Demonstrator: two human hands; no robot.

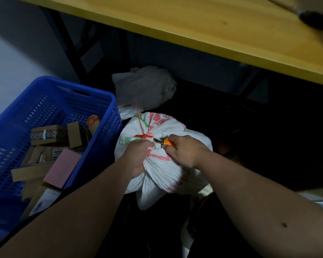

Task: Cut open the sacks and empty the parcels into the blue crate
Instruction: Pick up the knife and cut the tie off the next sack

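A white woven sack (163,170) with red and green print stands on the dark floor at centre. Its neck is bunched and bound by a red zip tie (143,135) whose long tail points up and away. My left hand (138,157) grips the gathered neck just below the tie. My right hand (183,149) holds orange-handled cutters (163,142), their dark jaws at the neck right beside the tie. The blue crate (108,131) stands to the left, holding several cardboard parcels (48,135) and a pink one (61,169).
A second white sack (145,86) lies crumpled behind the tied one, under a yellow wooden table (213,28). Black table legs (71,45) rise at the back left. The floor to the right is dark and hard to read.
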